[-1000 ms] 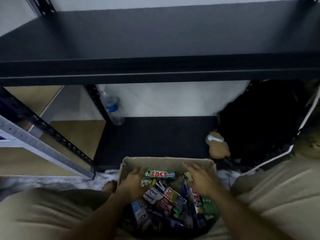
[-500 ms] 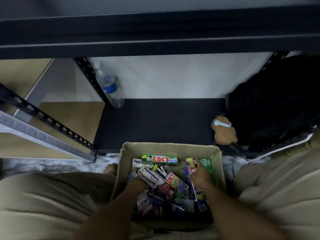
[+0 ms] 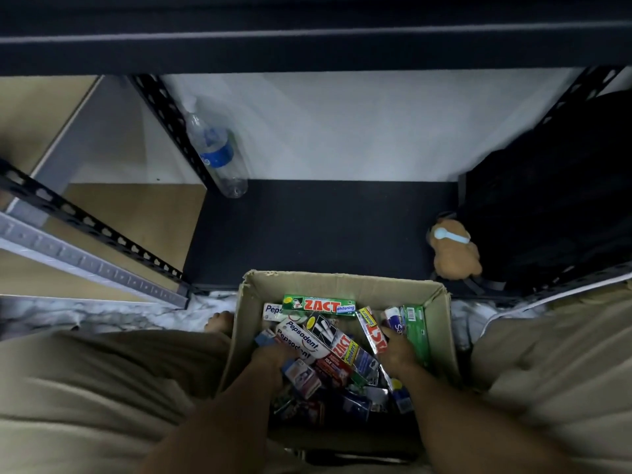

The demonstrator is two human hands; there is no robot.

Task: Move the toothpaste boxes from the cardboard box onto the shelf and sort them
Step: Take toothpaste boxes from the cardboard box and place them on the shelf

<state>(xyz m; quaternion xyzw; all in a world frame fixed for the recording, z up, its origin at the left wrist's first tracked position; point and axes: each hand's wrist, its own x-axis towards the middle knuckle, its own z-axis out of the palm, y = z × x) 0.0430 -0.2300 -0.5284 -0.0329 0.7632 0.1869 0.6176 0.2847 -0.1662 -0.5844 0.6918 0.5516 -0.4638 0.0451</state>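
Looking down in the head view, I have my left hand (image 3: 273, 359) by the Pepsodent box (image 3: 302, 339) and right hand (image 3: 396, 352) at the green box (image 3: 416, 331) inside the carton (image 3: 342, 282), whether either grips I cannot tell, so I should pinch one box squarely before lifting to the shelf (image 3: 325, 227).

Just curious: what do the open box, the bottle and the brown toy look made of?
The box looks like matte brown cardboard, with frayed, dented edges. The bottle seems to be clear, glossy plastic, see-through around its label. The brown toy appears to be soft plush, fuzzy in outline, though the dim light leaves doubt.
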